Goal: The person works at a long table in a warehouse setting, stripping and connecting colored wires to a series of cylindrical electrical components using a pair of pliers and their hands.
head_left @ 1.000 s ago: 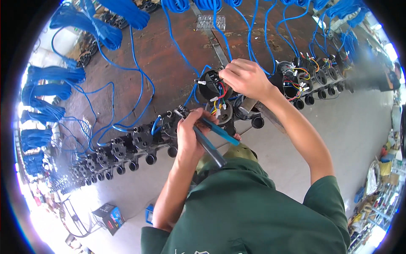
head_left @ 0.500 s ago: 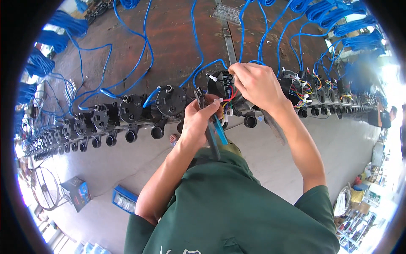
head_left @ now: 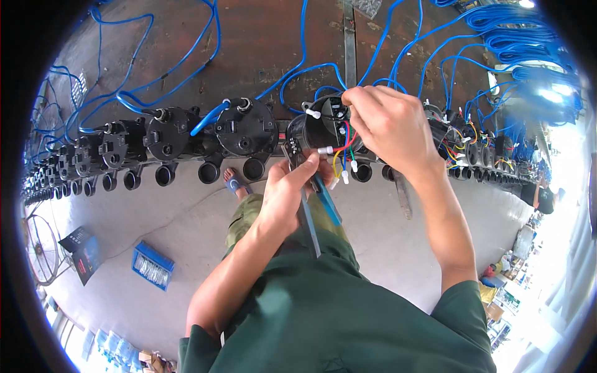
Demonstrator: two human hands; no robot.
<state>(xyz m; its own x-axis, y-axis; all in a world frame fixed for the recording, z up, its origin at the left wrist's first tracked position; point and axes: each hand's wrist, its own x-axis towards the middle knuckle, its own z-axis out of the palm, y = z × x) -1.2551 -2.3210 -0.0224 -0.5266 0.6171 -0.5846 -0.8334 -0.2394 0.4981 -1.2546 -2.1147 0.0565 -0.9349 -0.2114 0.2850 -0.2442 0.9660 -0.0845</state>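
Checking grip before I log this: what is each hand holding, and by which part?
The left hand holds blue-handled pliers by the handles. The right hand pinches the coloured wires at the black motor unit.

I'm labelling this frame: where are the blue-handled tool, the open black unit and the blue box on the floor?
blue-handled tool [head_left: 328, 204], head view, blue handle.
open black unit [head_left: 323, 121], head view, wired face.
blue box [head_left: 152, 266], head view, top.
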